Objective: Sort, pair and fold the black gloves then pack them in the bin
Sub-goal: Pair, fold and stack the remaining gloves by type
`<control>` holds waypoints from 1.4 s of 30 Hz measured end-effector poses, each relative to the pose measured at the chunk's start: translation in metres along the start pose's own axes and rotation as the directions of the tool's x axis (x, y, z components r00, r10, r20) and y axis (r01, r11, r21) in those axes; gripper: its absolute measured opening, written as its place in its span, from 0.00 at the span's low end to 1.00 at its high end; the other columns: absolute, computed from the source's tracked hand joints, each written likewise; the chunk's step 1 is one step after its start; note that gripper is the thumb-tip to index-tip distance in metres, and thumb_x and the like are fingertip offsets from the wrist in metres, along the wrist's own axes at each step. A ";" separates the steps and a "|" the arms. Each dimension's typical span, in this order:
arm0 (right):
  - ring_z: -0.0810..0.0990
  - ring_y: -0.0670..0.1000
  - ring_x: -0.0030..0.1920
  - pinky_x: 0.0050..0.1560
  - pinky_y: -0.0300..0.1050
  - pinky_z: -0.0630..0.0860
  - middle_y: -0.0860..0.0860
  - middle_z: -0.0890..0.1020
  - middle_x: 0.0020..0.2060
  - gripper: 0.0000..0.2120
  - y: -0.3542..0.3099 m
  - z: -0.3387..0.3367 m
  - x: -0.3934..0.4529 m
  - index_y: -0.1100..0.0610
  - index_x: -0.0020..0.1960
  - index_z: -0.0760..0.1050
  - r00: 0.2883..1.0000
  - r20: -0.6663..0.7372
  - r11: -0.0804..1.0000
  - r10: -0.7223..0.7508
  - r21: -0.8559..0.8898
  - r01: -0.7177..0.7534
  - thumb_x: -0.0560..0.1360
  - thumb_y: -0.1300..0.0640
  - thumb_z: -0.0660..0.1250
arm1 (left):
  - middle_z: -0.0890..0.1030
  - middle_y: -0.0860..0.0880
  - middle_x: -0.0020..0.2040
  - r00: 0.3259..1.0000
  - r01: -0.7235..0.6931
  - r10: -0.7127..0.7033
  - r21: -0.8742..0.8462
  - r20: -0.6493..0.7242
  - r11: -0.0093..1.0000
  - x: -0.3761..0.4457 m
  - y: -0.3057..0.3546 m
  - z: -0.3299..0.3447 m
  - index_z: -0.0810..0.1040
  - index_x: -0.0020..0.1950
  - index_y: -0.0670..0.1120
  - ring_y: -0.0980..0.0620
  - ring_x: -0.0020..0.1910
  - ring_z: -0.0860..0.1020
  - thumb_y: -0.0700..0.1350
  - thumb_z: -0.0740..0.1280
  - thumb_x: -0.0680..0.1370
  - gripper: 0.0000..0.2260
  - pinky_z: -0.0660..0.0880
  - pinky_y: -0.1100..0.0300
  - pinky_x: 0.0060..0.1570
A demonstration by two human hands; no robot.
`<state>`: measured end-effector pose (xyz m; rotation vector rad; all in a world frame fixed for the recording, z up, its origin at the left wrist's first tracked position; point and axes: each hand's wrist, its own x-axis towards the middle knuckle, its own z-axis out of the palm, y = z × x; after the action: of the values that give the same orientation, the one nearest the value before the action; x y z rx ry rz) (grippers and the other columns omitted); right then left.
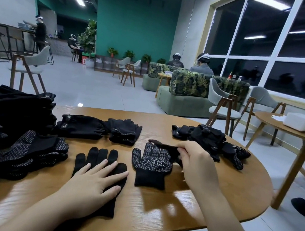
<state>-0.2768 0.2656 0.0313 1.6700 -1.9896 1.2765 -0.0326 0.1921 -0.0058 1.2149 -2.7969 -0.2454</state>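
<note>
Head view: left hand (98, 180) flat, pressing plain glove (95, 158); right hand (196, 160) pinching glove (164, 148) above dotted glove (151, 165).

Oval table (155, 208) in the foreground. At its centre two gloves lie flat, side by side: the plain glove (100, 166) to the left, under the left hand (92, 183); the dotted glove (151, 165) to the right, its fingers pointing away. The right hand (197, 166) is above the dotted glove's right edge, holding a third glove (164, 148) over its fingers. Behind these lies a row of paired gloves (99, 128). At the far left edge — a stack of gloves (16, 109), with a heap of dotted gloves (17, 151) before it. At the far right, a loose pile of gloves (210, 140). Right of the table stands a round side table (300, 134) bearing a box (301, 121).
</note>
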 end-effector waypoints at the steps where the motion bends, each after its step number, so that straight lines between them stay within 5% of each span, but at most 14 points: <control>1: 0.81 0.52 0.46 0.46 0.50 0.78 0.48 0.82 0.45 0.07 0.001 0.001 -0.001 0.56 0.51 0.80 0.999 -0.013 0.999 -0.035 0.022 0.036 0.77 0.62 0.65 | 0.39 0.63 0.75 1.000 -0.002 0.002 -0.006 0.006 1.000 -0.001 0.000 0.000 0.46 0.66 0.76 0.64 0.71 0.36 0.69 0.38 0.73 0.21 0.38 0.55 0.73; 4: 0.78 0.47 0.51 0.52 0.40 0.75 0.49 0.80 0.50 0.07 0.001 0.004 -0.003 0.59 0.51 0.78 0.992 -0.027 0.988 -0.121 0.096 0.123 0.76 0.66 0.64 | 0.39 0.63 0.75 0.999 -0.017 0.017 -0.003 0.035 1.000 -0.002 0.000 -0.002 0.45 0.62 0.79 0.65 0.69 0.35 0.70 0.32 0.65 0.25 0.37 0.54 0.73; 7: 0.73 0.40 0.55 0.56 0.28 0.68 0.49 0.79 0.54 0.07 0.000 0.008 -0.003 0.59 0.51 0.77 0.989 -0.024 0.978 -0.143 0.152 0.145 0.78 0.66 0.62 | 0.39 0.62 0.75 0.999 -0.014 0.014 -0.008 0.049 1.000 -0.001 0.000 -0.002 0.46 0.65 0.77 0.64 0.69 0.35 0.65 0.41 0.77 0.16 0.37 0.54 0.73; 10: 0.73 0.40 0.55 0.56 0.24 0.65 0.48 0.78 0.53 0.08 -0.004 0.013 -0.004 0.59 0.51 0.76 0.988 -0.032 0.966 -0.154 0.204 0.157 0.78 0.62 0.59 | 0.41 0.62 0.76 0.999 -0.021 0.021 -0.015 0.034 1.000 0.000 -0.001 0.000 0.48 0.68 0.74 0.64 0.71 0.36 0.60 0.47 0.81 0.17 0.37 0.55 0.73; 14: 0.72 0.31 0.55 0.56 0.24 0.65 0.47 0.78 0.51 0.09 -0.016 0.018 -0.005 0.60 0.50 0.75 0.983 -0.021 0.932 -0.185 0.314 0.182 0.77 0.61 0.57 | 0.53 0.64 0.75 0.990 -0.044 0.015 -0.198 -0.143 0.979 0.006 0.002 -0.006 0.49 0.71 0.69 0.63 0.74 0.51 0.56 0.60 0.79 0.26 0.49 0.57 0.74; 18: 0.73 0.33 0.57 0.57 0.27 0.66 0.41 0.78 0.52 0.08 -0.028 0.026 -0.011 0.57 0.51 0.74 0.980 0.040 0.883 -0.194 0.442 0.157 0.77 0.61 0.57 | 0.63 0.70 0.64 0.892 -0.226 0.009 -0.428 -0.451 0.875 0.007 0.015 -0.014 0.58 0.63 0.72 0.64 0.53 0.75 0.43 0.68 0.76 0.29 0.68 0.72 0.55; 21: 0.74 0.36 0.58 0.57 0.29 0.69 0.38 0.78 0.55 0.11 -0.038 0.031 -0.017 0.51 0.52 0.72 0.978 0.093 0.839 -0.187 0.532 0.110 0.78 0.65 0.57 | 0.64 0.72 0.63 0.860 -0.275 -0.015 -0.488 -0.510 0.829 0.006 0.016 -0.011 0.65 0.60 0.70 0.58 0.41 0.79 0.39 0.69 0.75 0.28 0.73 0.69 0.47; 24: 0.75 0.42 0.60 0.60 0.43 0.73 0.38 0.79 0.55 0.23 -0.045 0.036 -0.019 0.45 0.51 0.71 0.978 0.129 0.781 -0.166 0.623 0.050 0.75 0.74 0.59 | 0.65 0.72 0.63 0.844 -0.312 -0.057 -0.575 -0.533 0.757 0.005 0.011 -0.010 0.69 0.56 0.71 0.56 0.37 0.80 0.36 0.70 0.73 0.29 0.76 0.63 0.45; 27: 0.75 0.50 0.62 0.59 0.56 0.74 0.39 0.78 0.57 0.30 -0.051 0.041 -0.020 0.44 0.52 0.70 0.976 0.137 0.728 -0.167 0.685 0.029 0.70 0.79 0.58 | 0.66 0.71 0.64 0.859 -0.337 -0.045 -0.628 -0.511 0.702 0.000 0.009 -0.010 0.70 0.56 0.69 0.54 0.38 0.82 0.34 0.70 0.73 0.29 0.78 0.58 0.46; 31: 0.75 0.50 0.62 0.59 0.60 0.74 0.41 0.78 0.57 0.33 -0.058 0.048 -0.020 0.44 0.52 0.71 0.980 0.142 0.687 -0.141 0.727 -0.007 0.66 0.80 0.56 | 0.66 0.68 0.66 0.839 -0.406 -0.003 -0.631 -0.544 0.661 -0.006 0.010 -0.009 0.70 0.57 0.66 0.51 0.41 0.82 0.36 0.71 0.72 0.26 0.79 0.55 0.46; 36: 0.76 0.50 0.60 0.58 0.55 0.75 0.40 0.78 0.57 0.29 -0.066 0.053 -0.023 0.41 0.51 0.70 0.975 0.169 0.671 -0.146 0.741 -0.028 0.67 0.74 0.57 | 0.65 0.63 0.68 0.788 -0.437 0.005 -0.554 -0.616 0.709 -0.011 0.008 -0.008 0.72 0.57 0.62 0.55 0.57 0.78 0.51 0.66 0.70 0.16 0.75 0.57 0.57; 42: 0.78 0.44 0.56 0.55 0.40 0.74 0.41 0.79 0.53 0.19 -0.075 0.060 -0.022 0.42 0.51 0.72 0.974 0.192 0.714 -0.123 0.698 -0.047 0.66 0.63 0.65 | 0.69 0.64 0.64 0.711 -0.384 -0.061 -0.459 -0.700 0.801 -0.017 -0.004 -0.022 0.76 0.50 0.60 0.64 0.65 0.68 0.43 0.64 0.72 0.13 0.64 0.73 0.61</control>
<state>-0.1833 0.2393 0.0157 2.2492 -1.6404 2.0953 -0.0155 0.1992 0.0148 0.6761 -1.9254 -0.4732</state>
